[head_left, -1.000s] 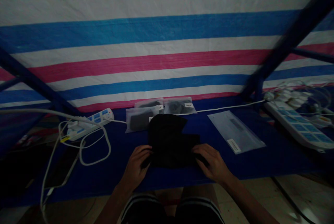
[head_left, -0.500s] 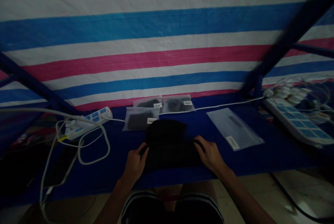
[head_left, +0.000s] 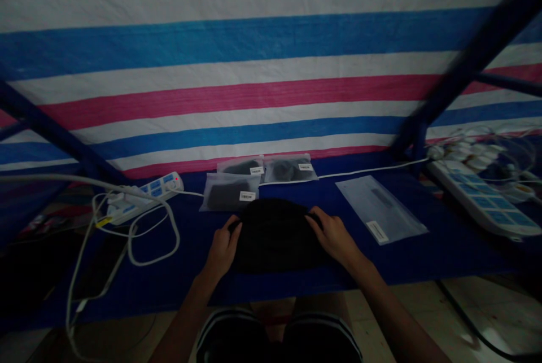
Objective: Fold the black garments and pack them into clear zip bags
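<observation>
A black cloth item point(head_left: 277, 239) lies spread on the blue surface in front of me, its top edge rounded. My left hand point(head_left: 224, 241) pinches its left edge between thumb and fingers. On the opposite side my right hand point(head_left: 332, 233) grips the upper right edge. Just beyond the cloth is a clear bag point(head_left: 218, 196) with something dark inside and a white label. Two more labelled bags with dark contents, one on the left point(head_left: 241, 167) and one on the right point(head_left: 289, 170), lie behind it. A flat translucent bag point(head_left: 389, 210) with a label rests to the right.
A white power strip point(head_left: 146, 196) with looped cables and a phone point(head_left: 101, 267) are at the left. Another power strip point(head_left: 486, 199) with tangled plugs sits at the right. Striped sheeting point(head_left: 254, 89) and blue frame bars point(head_left: 461, 69) stand behind.
The black cloth's raised flap has opened out into a wider, rounded shape. My right hand has moved slightly left and away from me; my left hand has barely shifted.
</observation>
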The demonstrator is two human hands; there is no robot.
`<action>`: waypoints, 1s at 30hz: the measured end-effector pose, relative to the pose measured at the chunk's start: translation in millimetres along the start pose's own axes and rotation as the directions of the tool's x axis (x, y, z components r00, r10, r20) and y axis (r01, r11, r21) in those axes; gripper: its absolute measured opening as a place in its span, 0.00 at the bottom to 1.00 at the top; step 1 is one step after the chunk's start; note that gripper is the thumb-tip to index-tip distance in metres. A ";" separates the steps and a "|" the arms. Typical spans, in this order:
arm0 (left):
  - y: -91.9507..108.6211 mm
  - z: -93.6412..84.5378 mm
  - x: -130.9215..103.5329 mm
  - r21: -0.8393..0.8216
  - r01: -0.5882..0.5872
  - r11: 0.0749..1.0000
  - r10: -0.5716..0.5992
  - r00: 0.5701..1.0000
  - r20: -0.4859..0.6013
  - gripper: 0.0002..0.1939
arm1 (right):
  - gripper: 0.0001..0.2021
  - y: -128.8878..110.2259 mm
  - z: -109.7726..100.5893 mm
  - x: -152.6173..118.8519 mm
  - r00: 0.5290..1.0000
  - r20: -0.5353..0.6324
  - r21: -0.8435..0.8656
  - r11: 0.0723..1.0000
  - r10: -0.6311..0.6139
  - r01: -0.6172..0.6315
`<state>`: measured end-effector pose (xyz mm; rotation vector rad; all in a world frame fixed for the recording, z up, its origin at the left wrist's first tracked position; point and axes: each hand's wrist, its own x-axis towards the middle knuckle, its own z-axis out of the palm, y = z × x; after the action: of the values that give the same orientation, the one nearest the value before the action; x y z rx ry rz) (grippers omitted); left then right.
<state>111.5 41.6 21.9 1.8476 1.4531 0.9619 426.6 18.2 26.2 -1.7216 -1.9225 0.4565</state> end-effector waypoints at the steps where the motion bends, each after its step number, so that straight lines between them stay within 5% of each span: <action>1: 0.7 -0.2 1.3 -0.001 0.000 1.000 0.000 1.000 -0.001 0.18 | 0.12 -0.9 -1.2 -0.1 1.000 0.013 -0.025 1.000 0.000 0.001; 5: 1.8 -0.2 1.4 -0.008 -0.005 1.000 0.005 0.999 -0.034 0.17 | 0.12 -5.2 -7.1 -4.5 0.999 -0.027 -0.064 0.998 -0.032 0.030; 11: 6.2 0.4 5.4 -0.021 -0.034 0.999 0.030 0.986 -0.162 0.17 | 0.14 -3.1 -9.0 9.9 0.968 -0.220 0.121 0.982 -0.118 0.147; 19: -0.7 11.9 31.9 -0.042 0.008 0.999 -0.016 0.981 -0.192 0.18 | 0.18 11.5 10.5 34.5 0.969 -0.224 0.139 0.988 0.098 -0.068; 30: -13.2 20.0 28.2 -0.069 0.070 0.995 -0.085 0.967 -0.241 0.18 | 0.19 13.9 21.3 42.9 0.927 -0.283 -0.089 0.955 0.247 -0.282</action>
<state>124.8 71.7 5.0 1.6621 1.6084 1.2140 422.9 64.3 7.6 -2.0240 -1.5632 0.1820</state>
